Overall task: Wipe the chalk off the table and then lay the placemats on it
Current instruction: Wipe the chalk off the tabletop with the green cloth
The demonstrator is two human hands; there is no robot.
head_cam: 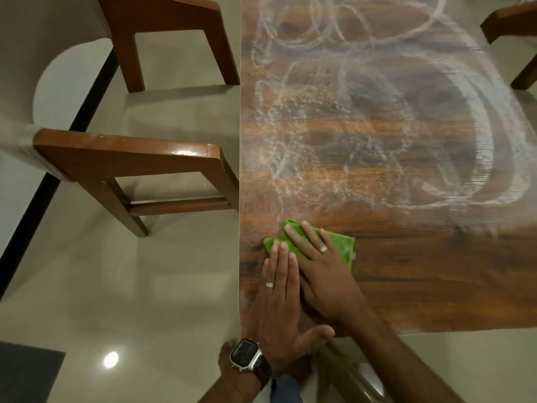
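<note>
A dark wooden table (421,280) fills the right half of the view. White chalk scribbles and smears (363,112) cover its middle and far part; the strip nearest me shows bare wood. A green cloth (341,242) lies near the table's left front corner. My right hand (322,271) presses flat on it with straight fingers. My left hand (279,292) lies flat beside it at the table's left edge, fingertips on the cloth's left end. A watch sits on my left wrist. No placemats are in view.
Two wooden chairs stand at the table's left side, the near chair (130,164) and the far chair (162,33). Another chair (511,24) shows at the far right. A glossy tiled floor (145,286) lies to the left.
</note>
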